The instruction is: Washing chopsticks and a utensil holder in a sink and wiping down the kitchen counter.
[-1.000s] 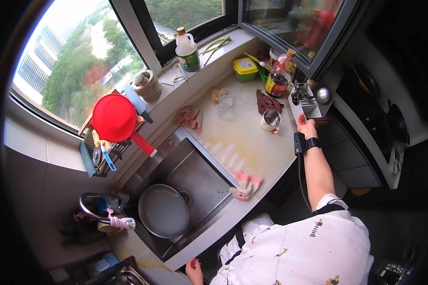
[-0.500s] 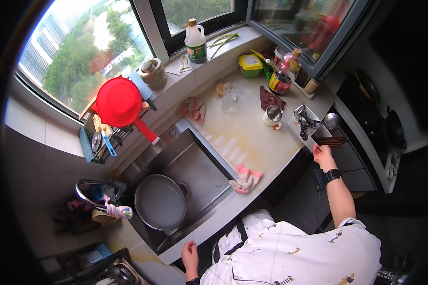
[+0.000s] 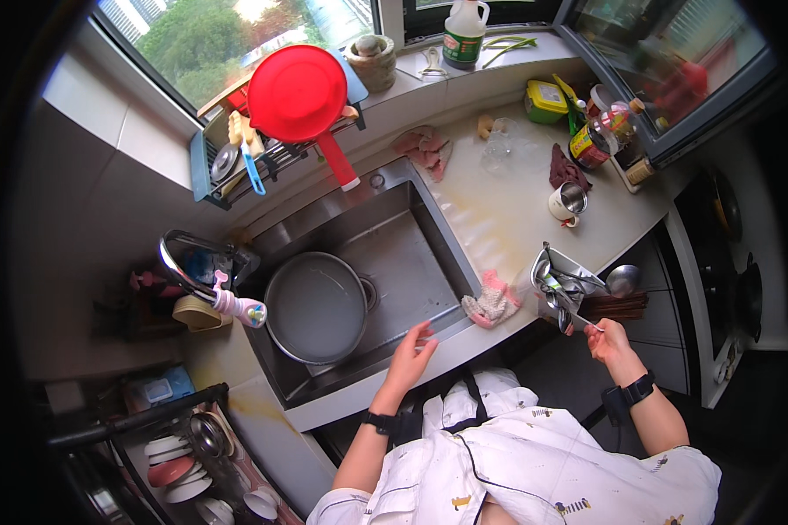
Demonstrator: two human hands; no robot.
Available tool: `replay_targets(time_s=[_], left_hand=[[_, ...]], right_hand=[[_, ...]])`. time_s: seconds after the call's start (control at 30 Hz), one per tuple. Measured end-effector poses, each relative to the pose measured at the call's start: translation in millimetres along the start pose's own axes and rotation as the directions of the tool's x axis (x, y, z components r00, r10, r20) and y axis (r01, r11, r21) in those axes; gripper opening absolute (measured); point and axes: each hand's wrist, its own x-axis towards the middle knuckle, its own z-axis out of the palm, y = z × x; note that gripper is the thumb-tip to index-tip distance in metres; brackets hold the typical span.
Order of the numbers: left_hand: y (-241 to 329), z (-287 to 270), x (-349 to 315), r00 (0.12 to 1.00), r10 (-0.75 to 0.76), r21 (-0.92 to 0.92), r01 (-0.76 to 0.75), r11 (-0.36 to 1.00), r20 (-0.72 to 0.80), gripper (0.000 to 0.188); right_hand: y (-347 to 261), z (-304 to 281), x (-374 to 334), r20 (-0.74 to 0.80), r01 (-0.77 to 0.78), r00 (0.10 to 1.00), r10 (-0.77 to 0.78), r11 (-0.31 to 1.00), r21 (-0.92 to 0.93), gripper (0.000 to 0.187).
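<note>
My right hand [image 3: 611, 343] is closed on the near edge of a white utensil caddy [image 3: 571, 264] at the counter's front edge. Spoons and other metal cutlery [image 3: 559, 289] stick out of it; a ladle [image 3: 622, 280] and a bundle of brown chopsticks [image 3: 615, 305] lean out on the right. My left hand [image 3: 409, 354], empty with fingers apart, hovers over the front rim of the steel sink [image 3: 411, 254]. In the sink's left part sits a round grey pan [image 3: 317, 306]. Between my hands, a pink-and-white cloth [image 3: 492, 302] lies on the counter edge.
A white mug [image 3: 568, 203], dark red cloth [image 3: 569, 166], clear plastic bag [image 3: 499, 150] and sauce bottle [image 3: 591, 147] stand or lie on the counter. A red colander [image 3: 298, 94] rests on the dish rack. The faucet [image 3: 193, 262] arches left; an open drawer of bowls [image 3: 177, 468] is lower left.
My left hand has risen rightward to the sink's front edge. The caddy has tilted and come nearer to me in my right hand. The whole view has shifted.
</note>
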Motion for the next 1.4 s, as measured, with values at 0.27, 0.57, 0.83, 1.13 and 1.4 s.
replay_targets(time_s=[0.27,0.57,0.83,1.13,1.4], left_hand=[[29.3,75.7,59.8,0.981,0.179,-0.309,-0.149,0.939,0.073,0.063],[40.9,-8.3,-30.3,0.937,0.222,-0.51,-0.335,0.792,-0.27,0.069],[-20.0,-154.1,-191.3,0.752,-0.043,-0.357,-0.262,0.897,-0.658,0.062],[-36.8,-300.6,-275.4,0.581,-0.237,-0.519,-0.384,0.764,-0.779,0.06],[-58.4,-366.0,-228.9,0.484,-0.262,-0.538,-0.617,0.575,-0.835,0.059]], right_hand=[[-3.7,66.7,-41.7,0.209,0.227,0.964,-0.167,0.922,-0.312,0.013],[-0.7,182.8,-89.3,0.582,0.496,0.801,-0.14,0.699,-0.516,0.021],[191.3,313.2,-130.5,0.655,0.298,0.716,0.241,0.743,-0.6,0.023],[338.9,429.8,-202.7,0.671,0.232,0.654,0.35,0.751,-0.618,0.044],[373.7,496.2,-212.0,0.626,0.233,0.734,0.262,0.769,-0.595,0.051]])
